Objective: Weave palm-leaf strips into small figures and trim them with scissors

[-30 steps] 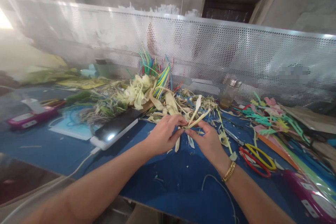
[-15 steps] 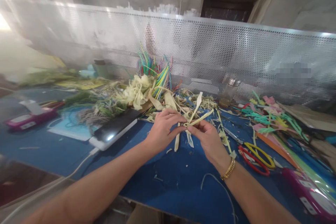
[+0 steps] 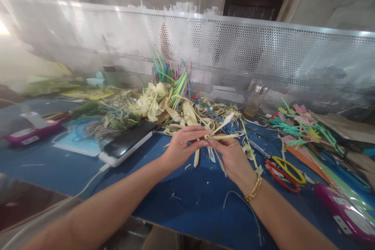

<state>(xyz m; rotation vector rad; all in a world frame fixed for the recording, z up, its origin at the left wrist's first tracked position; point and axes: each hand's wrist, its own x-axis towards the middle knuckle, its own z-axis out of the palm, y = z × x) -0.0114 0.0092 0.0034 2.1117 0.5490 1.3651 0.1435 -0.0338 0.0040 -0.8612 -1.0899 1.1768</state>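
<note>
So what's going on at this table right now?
A person holds a small bundle of pale strips in both bare hands above a blue table. The left hand and right hand pinch it where their fingertips meet. Behind them lie a heap of pale scraps and coloured straws. Scissors with red and yellow handles lie to the right, untouched.

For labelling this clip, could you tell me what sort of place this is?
Probably a craft workbench: the left hand and right hand pinch pale strips over a blue table littered with coloured straws and scissors, behind a perforated screen.
</note>
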